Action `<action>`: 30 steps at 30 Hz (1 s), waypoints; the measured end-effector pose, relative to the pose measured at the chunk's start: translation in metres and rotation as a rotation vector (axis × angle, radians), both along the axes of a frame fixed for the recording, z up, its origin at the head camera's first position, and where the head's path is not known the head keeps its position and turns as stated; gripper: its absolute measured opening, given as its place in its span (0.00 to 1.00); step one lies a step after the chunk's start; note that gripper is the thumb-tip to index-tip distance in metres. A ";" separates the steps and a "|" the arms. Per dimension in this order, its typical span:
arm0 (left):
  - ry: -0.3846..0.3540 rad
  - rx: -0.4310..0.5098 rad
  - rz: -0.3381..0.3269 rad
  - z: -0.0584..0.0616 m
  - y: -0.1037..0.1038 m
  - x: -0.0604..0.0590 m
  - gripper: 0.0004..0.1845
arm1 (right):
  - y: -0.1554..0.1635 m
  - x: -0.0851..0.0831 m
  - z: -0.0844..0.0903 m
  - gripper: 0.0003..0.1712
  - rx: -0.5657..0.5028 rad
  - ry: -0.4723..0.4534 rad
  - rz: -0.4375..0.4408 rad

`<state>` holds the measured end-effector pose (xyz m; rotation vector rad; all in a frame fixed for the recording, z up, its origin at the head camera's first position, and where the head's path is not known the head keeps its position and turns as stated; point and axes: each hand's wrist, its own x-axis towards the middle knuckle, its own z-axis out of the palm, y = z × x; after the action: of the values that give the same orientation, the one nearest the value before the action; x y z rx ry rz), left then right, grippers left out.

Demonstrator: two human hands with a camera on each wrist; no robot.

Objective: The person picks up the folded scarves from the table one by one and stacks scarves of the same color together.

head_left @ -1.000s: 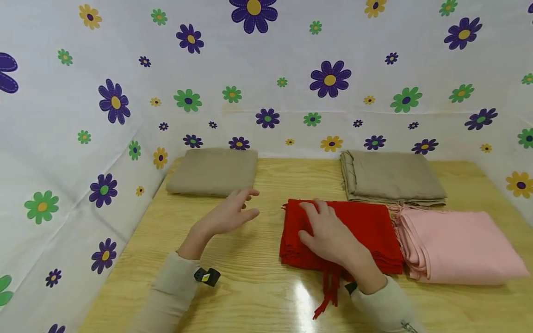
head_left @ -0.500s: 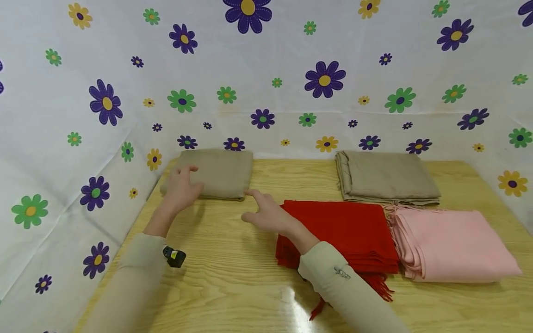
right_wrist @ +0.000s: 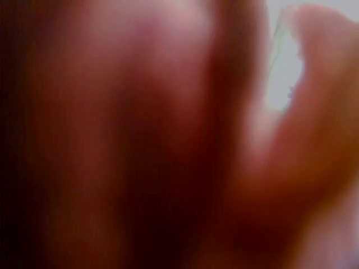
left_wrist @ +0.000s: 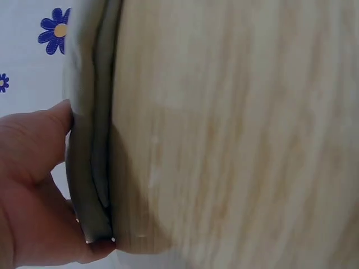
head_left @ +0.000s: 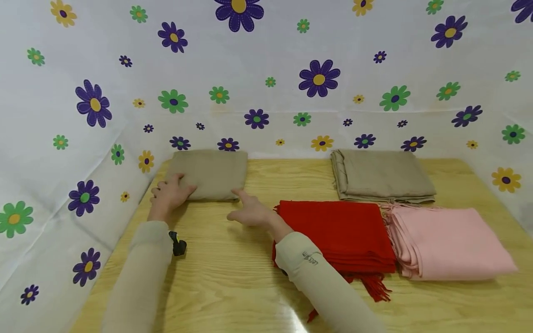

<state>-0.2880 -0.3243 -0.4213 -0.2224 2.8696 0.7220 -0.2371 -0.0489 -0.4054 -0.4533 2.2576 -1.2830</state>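
Note:
A folded beige cloth [head_left: 210, 173] lies at the back left of the wooden table. My left hand [head_left: 168, 194] grips its front left corner. The left wrist view shows the thumb of that hand [left_wrist: 33, 140] against the upper face of the beige cloth [left_wrist: 84, 145] and a finger curled round its end. My right hand [head_left: 250, 210] is at the front right corner, index fingertip right at the edge and thumb spread apart. Blurred skin of the right hand [right_wrist: 157, 134] fills most of the right wrist view.
A folded red fringed scarf [head_left: 337, 231] lies by my right forearm, its fringe hanging toward me. To its right is a folded pink fringed scarf [head_left: 449, 245]. Behind them sits another folded beige cloth [head_left: 383, 173]. White flower-printed sheeting [head_left: 279, 51] surrounds the wooden table [head_left: 208, 277].
My right hand has left the red scarf and moved left to the beige cloth's right corner. My left hand has moved left and taken hold of the cloth's left corner. The view shifts slightly.

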 end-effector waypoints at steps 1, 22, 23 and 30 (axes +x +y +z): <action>-0.001 -0.010 0.008 -0.002 -0.002 0.001 0.42 | -0.002 0.000 0.000 0.45 0.004 0.002 -0.005; 0.006 0.003 0.006 -0.003 -0.004 0.009 0.39 | -0.008 -0.018 -0.009 0.47 -0.079 -0.216 -0.029; 0.012 0.010 0.009 -0.002 -0.005 0.008 0.39 | -0.009 -0.019 -0.009 0.47 -0.090 -0.234 -0.028; 0.015 0.069 0.030 0.004 -0.004 0.009 0.35 | -0.015 -0.019 -0.011 0.50 -0.139 -0.310 -0.061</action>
<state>-0.2795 -0.3285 -0.4177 -0.2518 2.8554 0.8293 -0.2564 -0.0643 -0.4162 -0.2159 1.9463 -1.4382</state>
